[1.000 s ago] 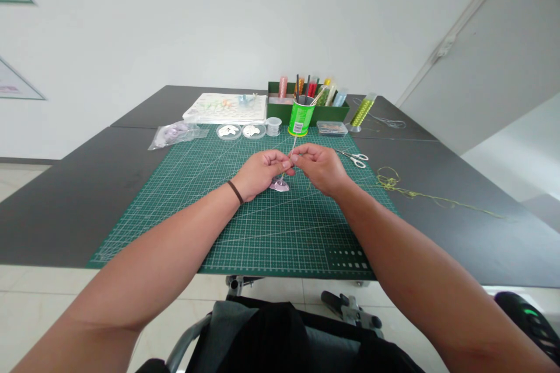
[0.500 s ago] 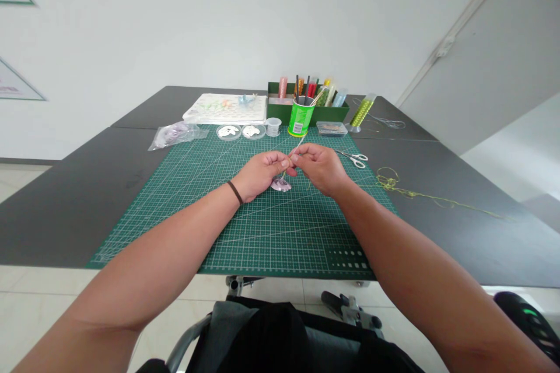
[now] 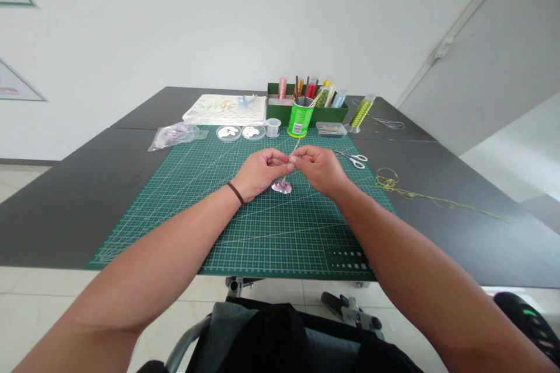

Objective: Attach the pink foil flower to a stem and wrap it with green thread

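My left hand [image 3: 259, 172] and my right hand [image 3: 319, 168] meet fingertip to fingertip over the green cutting mat [image 3: 245, 210]. Both pinch a thin pale stick [image 3: 294, 144] that slants up and away from the fingers. Below the pinch, a small pale purple flower-like piece [image 3: 282, 186] hangs on the stick's near end, just above the mat. A dark band circles my left wrist.
At the mat's far edge stand a green cup of sticks [image 3: 300, 116], a green box of bead tubes [image 3: 308, 106], two round dishes [image 3: 240, 132], a small clear jar [image 3: 273, 126] and a flat clear case [image 3: 331, 128]. Scissors [image 3: 353, 158] and yellow-green thread [image 3: 406, 189] lie right; a plastic bag [image 3: 175, 134] left.
The stick has turned a little in my fingers and the purple piece has shifted slightly right. My hands stay in the same place, still pinched together.
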{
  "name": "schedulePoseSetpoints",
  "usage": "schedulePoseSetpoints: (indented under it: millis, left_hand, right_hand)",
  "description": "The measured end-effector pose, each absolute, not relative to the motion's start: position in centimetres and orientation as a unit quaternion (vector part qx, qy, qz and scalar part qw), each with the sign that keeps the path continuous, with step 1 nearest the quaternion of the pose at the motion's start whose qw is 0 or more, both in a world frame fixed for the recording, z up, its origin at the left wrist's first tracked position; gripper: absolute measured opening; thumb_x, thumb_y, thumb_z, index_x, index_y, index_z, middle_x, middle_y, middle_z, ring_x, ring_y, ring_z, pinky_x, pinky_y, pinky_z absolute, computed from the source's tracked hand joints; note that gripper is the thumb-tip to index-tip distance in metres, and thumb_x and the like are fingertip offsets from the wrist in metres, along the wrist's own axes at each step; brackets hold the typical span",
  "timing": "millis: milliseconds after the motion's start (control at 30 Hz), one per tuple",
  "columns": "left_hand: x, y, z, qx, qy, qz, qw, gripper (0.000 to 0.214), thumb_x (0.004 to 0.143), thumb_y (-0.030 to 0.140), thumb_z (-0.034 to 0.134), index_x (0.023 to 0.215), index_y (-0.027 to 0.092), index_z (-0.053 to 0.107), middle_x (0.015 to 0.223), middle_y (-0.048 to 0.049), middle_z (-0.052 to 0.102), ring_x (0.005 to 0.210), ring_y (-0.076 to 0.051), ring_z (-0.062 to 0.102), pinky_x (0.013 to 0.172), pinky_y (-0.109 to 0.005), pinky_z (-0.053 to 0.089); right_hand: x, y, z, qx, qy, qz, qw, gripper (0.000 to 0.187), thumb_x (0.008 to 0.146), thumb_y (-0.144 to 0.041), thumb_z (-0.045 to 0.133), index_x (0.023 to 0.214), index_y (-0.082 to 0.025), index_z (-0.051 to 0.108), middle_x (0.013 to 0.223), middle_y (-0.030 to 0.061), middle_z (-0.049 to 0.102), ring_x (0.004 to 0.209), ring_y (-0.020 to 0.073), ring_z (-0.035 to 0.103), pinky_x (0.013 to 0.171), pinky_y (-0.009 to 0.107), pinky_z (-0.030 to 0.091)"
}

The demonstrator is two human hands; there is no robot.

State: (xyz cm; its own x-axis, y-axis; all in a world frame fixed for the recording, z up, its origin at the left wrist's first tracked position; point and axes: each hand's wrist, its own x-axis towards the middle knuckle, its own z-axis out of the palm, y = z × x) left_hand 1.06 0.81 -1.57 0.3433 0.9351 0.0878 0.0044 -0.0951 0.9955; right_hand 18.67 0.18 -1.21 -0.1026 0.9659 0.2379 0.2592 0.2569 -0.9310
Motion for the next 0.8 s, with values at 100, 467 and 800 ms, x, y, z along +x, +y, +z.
schedulePoseSetpoints:
  millis: [100, 467, 800]
  left_hand:
    - [1.0, 0.87, -1.63, 0.612, 0.402, 0.423, 0.535, 0.021, 0.075, 0.028, 0.083, 0.085, 0.015, 0.069, 0.074, -0.0014, 0.071, 0.065, -0.011, 0.061, 0.06, -0.025, 0.045]
    - [1.2, 0.6, -0.85, 0.586, 0.4, 0.432, 0.557, 0.005, 0.084, 0.018, 0.07, 0.079, 0.015, 0.07, 0.076, -0.0028, 0.072, 0.073, -0.013, 0.065, 0.07, -0.027, 0.05]
    - [1.08, 0.75, -1.13, 0.612, 0.398, 0.415, 0.543, 0.01, 0.087, 0.024, 0.069, 0.084, 0.015, 0.07, 0.08, -0.0034, 0.073, 0.07, -0.012, 0.061, 0.067, -0.026, 0.047]
  right_hand:
    - [18.56, 0.24, -1.41, -0.478, -0.634, 0.385, 0.469, 0.024, 0.077, -0.041, 0.071, 0.08, -0.018, 0.064, 0.051, -0.0088, 0.04, 0.046, 0.0064, 0.027, 0.045, 0.025, 0.017]
    - [18.74, -0.15, -1.13, -0.418, -0.648, 0.425, 0.473, 0.027, 0.079, -0.043, 0.07, 0.088, -0.018, 0.063, 0.049, -0.0112, 0.039, 0.044, 0.0065, 0.029, 0.045, 0.025, 0.021]
    - [18.73, -0.04, -1.21, -0.434, -0.641, 0.424, 0.471, 0.027, 0.078, -0.043, 0.071, 0.088, -0.019, 0.063, 0.048, -0.0112, 0.041, 0.043, 0.0062, 0.029, 0.043, 0.024, 0.02]
